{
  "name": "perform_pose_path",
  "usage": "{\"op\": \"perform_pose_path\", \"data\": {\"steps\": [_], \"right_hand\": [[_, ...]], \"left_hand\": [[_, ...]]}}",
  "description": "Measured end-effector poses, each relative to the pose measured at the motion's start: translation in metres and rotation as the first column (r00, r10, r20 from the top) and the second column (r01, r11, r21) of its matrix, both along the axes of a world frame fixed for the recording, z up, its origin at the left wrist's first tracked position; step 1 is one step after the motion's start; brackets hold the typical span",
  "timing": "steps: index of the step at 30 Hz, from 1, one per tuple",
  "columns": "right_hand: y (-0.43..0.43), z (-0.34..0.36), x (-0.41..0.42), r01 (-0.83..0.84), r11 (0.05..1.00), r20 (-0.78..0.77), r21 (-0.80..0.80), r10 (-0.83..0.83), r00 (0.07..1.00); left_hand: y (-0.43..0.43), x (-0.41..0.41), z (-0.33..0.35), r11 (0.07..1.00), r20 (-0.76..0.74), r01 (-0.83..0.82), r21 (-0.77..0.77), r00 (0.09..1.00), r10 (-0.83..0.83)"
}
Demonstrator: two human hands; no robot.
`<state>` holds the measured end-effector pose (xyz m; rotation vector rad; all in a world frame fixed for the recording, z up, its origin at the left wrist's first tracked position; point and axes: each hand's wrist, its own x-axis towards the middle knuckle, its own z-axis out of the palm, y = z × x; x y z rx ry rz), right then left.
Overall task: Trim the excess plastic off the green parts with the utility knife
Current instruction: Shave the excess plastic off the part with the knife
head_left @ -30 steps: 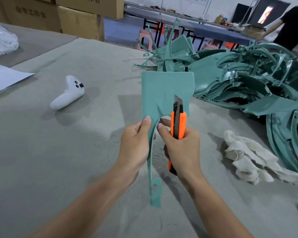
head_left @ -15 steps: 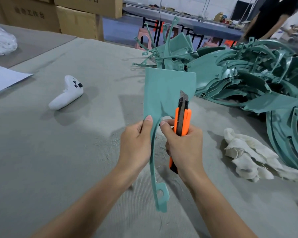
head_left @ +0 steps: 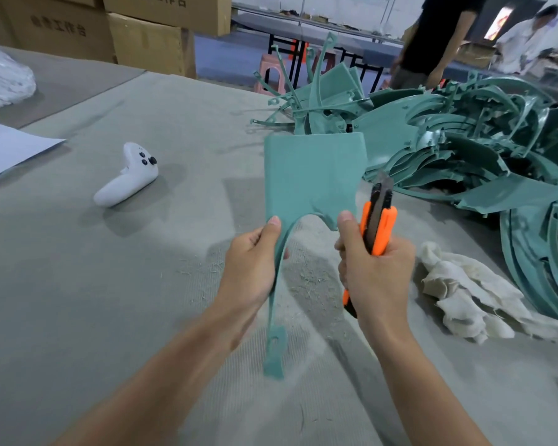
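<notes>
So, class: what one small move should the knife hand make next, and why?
Probably tip the knife left until its blade meets the ragged stub at the lower right of the part. The blade stands just clear of it, and the left hand holds the part steady.

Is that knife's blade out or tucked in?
Out: the blade sticks up past the orange body of the utility knife in the right hand.

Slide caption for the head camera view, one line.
Left hand holds a green part by its thin arm while the right hand grips an orange utility knife beside it, blade out.
</notes>
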<state>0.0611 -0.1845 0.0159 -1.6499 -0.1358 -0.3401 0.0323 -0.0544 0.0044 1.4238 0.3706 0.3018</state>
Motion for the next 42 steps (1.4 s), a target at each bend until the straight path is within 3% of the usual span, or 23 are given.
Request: {"op": "perform_pose_path", "data": {"steps": [5, 11, 24, 28, 36, 42], "right_hand": [[-0.006, 0.0, -0.001, -0.075, 0.917, 0.149, -0.391, 0.143, 0.978], [-0.003, -0.005, 0.001, -0.213, 0.772, 0.064, -0.599, 0.311, 0.948], [-0.005, -0.015, 0.003, -0.252, 0.656, 0.023, -0.712, 0.38, 0.925], [-0.007, -0.011, 0.006, -0.214, 0.725, 0.06, -0.655, 0.331, 0.942], [-0.013, -0.013, 0.007, -0.274, 0.642, -0.006, -0.716, 0.387, 0.922], [-0.017, -0.009, 0.015, -0.217, 0.672, 0.031, -0.709, 0.336, 0.941]], "left_hand": [[0.011, 0.003, 0.009, 0.96, -0.05, 0.105, -0.259, 0.991, -0.122], [0.016, 0.004, 0.012, 0.963, -0.036, 0.109, -0.247, 0.992, -0.121], [0.016, 0.0, 0.012, 0.968, 0.013, 0.087, -0.235, 0.996, -0.086], [0.017, 0.002, 0.008, 0.982, 0.048, 0.067, -0.176, 0.997, -0.059], [0.02, 0.003, 0.003, 0.997, 0.129, 0.054, -0.053, 0.991, -0.047], [0.024, 0.003, 0.007, 0.995, 0.172, 0.085, 0.052, 0.981, -0.093]]}}
